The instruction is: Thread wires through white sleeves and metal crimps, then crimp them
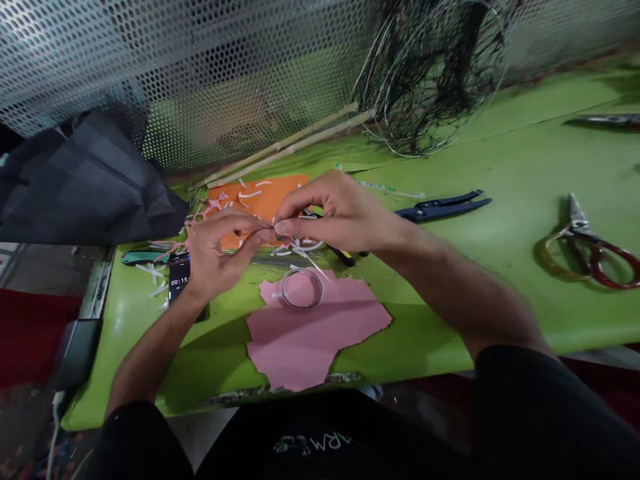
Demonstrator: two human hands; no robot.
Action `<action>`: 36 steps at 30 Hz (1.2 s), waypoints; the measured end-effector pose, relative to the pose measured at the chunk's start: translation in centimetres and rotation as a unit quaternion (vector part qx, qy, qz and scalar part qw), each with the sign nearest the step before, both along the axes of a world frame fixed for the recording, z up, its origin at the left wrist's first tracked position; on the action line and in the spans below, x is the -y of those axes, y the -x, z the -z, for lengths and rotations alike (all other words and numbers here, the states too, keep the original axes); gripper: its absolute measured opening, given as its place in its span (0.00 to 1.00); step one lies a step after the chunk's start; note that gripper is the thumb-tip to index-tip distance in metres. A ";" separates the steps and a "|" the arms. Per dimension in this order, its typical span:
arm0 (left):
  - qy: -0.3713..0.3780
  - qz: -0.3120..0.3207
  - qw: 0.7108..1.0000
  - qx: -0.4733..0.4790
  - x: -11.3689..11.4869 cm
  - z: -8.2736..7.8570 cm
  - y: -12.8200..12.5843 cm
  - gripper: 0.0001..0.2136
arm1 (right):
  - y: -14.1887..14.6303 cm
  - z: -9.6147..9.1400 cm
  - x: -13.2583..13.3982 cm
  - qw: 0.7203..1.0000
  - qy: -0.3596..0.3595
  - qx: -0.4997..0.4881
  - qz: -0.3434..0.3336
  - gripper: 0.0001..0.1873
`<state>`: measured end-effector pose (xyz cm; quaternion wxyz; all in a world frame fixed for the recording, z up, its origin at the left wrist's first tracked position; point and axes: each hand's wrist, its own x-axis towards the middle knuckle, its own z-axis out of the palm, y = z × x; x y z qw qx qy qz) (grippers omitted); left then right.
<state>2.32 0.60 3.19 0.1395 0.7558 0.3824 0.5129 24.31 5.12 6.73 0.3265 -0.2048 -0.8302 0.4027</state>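
Note:
My left hand point(220, 252) and my right hand point(345, 213) meet above the middle of the green table, thumbs and fingertips pinched together. Something thin and small sits between the fingertips; it is too fine to make out. Just below them, a clear round ring point(321, 291), like a tape roll, rests on a torn-edged sheet of pink paper point(315, 340). Behind the hands lies orange paper point(294, 187) with white strips point(250, 195) scattered over it. A dark-handled tool point(343, 256) is partly hidden under my right hand.
Left of the hands are a phone point(179, 281) showing a timer and a green-handled tool point(145, 257). Navy pruners point(435, 208) and red-handled scissors point(583, 243) lie to the right. Sticks point(290, 150), a wire-and-mesh bundle point(430, 87) and a black bag point(90, 187) are behind.

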 end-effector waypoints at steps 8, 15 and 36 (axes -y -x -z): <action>-0.051 0.088 0.953 -0.285 0.7 -2.7 2.9 0.10 | 0.8 0.8 -0.9 0.971 0.200 0.015 -0.133 0.10; -0.138 -0.053 0.968 -0.203 0.1 -2.5 4.5 0.07 | 0.1 0.5 -1.0 0.999 -0.020 -0.019 0.026 0.09; 0.049 0.020 0.996 0.075 -0.3 -0.1 -0.3 0.04 | 0.2 0.7 -0.7 0.996 -0.083 -0.015 0.025 0.08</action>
